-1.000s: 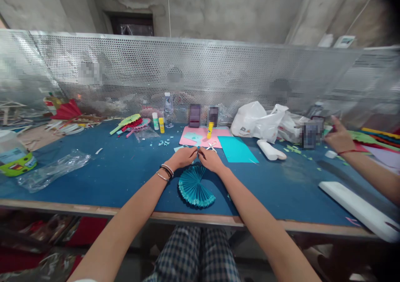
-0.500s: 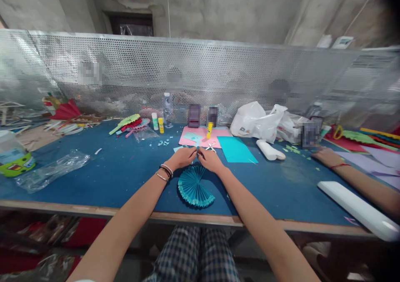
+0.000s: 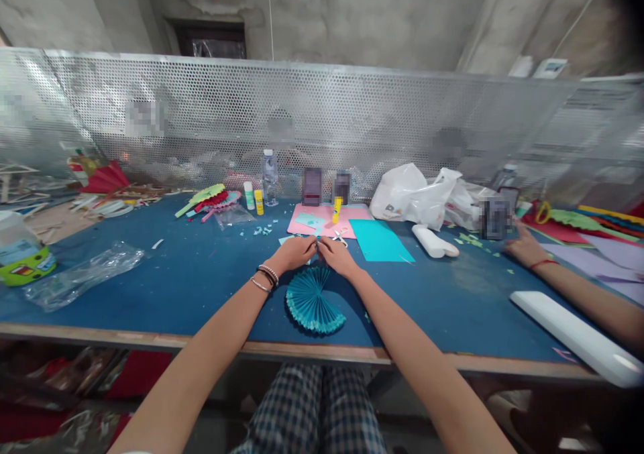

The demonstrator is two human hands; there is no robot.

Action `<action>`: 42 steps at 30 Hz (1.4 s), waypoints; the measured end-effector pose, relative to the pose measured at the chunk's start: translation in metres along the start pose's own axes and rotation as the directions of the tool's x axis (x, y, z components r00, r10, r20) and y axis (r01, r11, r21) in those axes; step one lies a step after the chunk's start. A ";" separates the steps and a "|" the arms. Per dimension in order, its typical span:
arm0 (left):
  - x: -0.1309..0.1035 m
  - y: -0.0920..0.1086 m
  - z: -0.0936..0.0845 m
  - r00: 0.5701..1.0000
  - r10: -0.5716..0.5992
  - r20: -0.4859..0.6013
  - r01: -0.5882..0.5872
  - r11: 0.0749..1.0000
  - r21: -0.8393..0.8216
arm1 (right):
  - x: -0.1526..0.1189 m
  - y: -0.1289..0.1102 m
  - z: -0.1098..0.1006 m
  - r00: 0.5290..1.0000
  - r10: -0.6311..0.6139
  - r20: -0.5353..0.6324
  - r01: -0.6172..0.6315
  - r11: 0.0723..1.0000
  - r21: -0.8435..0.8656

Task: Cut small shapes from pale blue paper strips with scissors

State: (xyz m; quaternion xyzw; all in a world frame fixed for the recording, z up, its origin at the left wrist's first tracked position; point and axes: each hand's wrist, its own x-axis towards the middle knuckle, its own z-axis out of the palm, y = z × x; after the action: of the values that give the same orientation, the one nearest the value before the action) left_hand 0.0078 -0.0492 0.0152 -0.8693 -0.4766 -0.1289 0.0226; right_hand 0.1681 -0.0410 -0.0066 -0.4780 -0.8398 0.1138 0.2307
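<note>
My left hand (image 3: 296, 253) and my right hand (image 3: 338, 255) meet over the blue table, fingers closed and fingertips pressed together. Whatever is pinched between them is too small and covered to make out. Just below, toward the table's near edge, lies a pleated teal paper fan (image 3: 312, 304), spread in a partial circle with a lighter, cut rim. Right behind my right hand, white-handled scissors (image 3: 342, 237) rest by a pink sheet (image 3: 296, 222). A yellow glue stick (image 3: 336, 211) stands on that sheet. To the right lies a flat turquoise sheet of paper (image 3: 382, 241).
Farther back are two more glue sticks, a water bottle (image 3: 270, 178), finished paper fans (image 3: 214, 199) and white plastic bags (image 3: 415, 196). Paper scraps (image 3: 262, 229) lie scattered. At right, another person's hand (image 3: 523, 245) is near a white long object (image 3: 568, 333). A perforated metal screen (image 3: 211, 115) closes off the back.
My hands stay almost in place, with only slight finger movement. The other person's hand at the right has risen a little, its fingers lifting. The fan lies as before.
</note>
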 end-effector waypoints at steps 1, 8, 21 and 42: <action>0.000 0.000 0.000 1.000 0.001 -0.002 -0.001 1.000 0.001 | 0.001 0.001 0.001 1.000 0.002 0.006 -0.002 1.000 0.023; -0.002 0.004 -0.002 1.000 0.010 -0.019 -0.010 1.000 0.010 | 0.004 0.013 0.011 0.999 0.017 0.049 -0.025 0.985 0.172; -0.003 0.006 -0.006 0.999 -0.008 -0.031 0.009 1.000 0.016 | 0.010 0.021 0.019 0.998 0.002 0.057 -0.021 0.938 0.345; -0.006 0.012 -0.011 0.998 -0.010 -0.068 0.013 0.999 0.052 | 0.008 0.014 0.011 0.999 0.022 -0.044 -0.018 0.996 0.092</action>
State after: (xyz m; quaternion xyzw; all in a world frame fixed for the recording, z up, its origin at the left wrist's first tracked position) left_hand 0.0124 -0.0623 0.0250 -0.8608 -0.4837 -0.1461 0.0606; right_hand 0.1694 -0.0266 -0.0194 -0.4778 -0.8235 0.1437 0.2700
